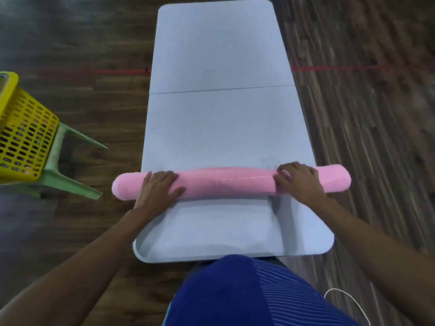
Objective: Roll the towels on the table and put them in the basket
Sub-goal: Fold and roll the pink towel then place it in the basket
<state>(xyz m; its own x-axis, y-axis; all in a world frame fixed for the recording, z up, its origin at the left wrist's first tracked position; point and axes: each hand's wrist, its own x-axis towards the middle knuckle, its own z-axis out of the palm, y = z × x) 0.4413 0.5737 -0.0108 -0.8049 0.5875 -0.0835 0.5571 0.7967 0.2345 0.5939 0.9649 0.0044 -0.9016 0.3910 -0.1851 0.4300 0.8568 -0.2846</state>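
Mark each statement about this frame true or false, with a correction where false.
1. The towel is rolled up and lies across the table. True.
2. The towel is blue. False: it is pink.
3. The left hand and right hand are both on the towel. True.
4. The basket stands on the table. False: it sits on a green stool to the left of the table.
5. The towel's ends stick out past both side edges of the table. True.
6. A second towel lies spread on the far half of the table. False: only the one towel shows on the table.
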